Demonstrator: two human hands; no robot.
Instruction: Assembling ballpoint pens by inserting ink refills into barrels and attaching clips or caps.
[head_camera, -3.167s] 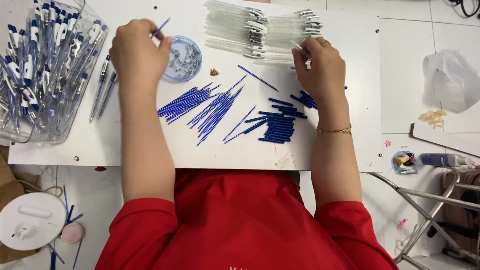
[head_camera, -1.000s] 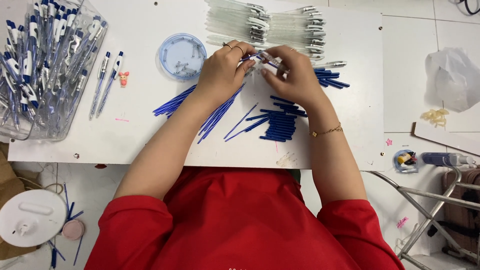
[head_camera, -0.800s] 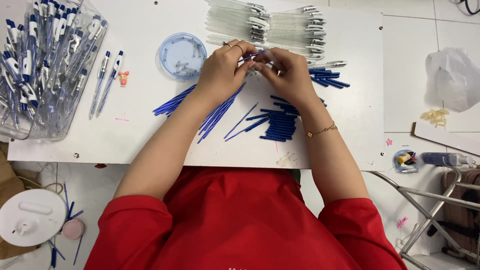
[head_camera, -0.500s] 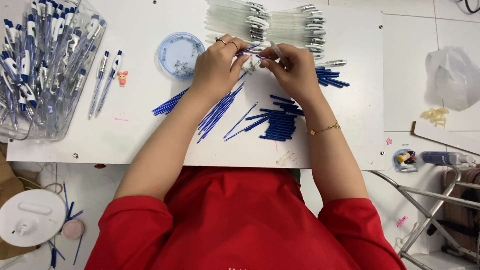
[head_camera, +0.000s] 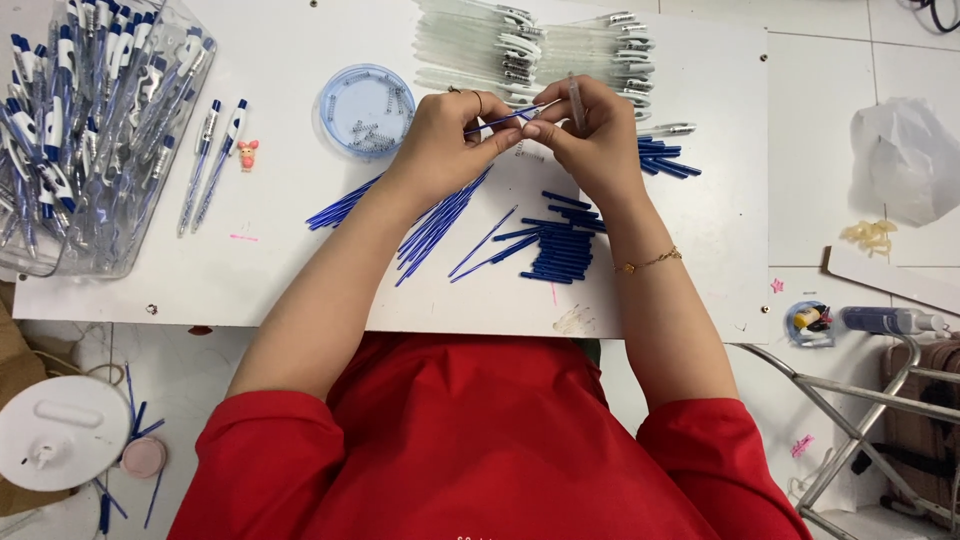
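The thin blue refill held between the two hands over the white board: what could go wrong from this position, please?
1. The blue refill is pinched only at its ends by the left hand and right hand, so it may bend or slip.
2. The clear barrel in the right hand could drop among the loose refills below.
3. A forearm might nudge the open dish of springs nearby and scatter them.

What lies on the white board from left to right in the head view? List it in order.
Clear tub of finished pens → two loose pens → round blue dish of springs → left hand → right hand → white plastic bag.
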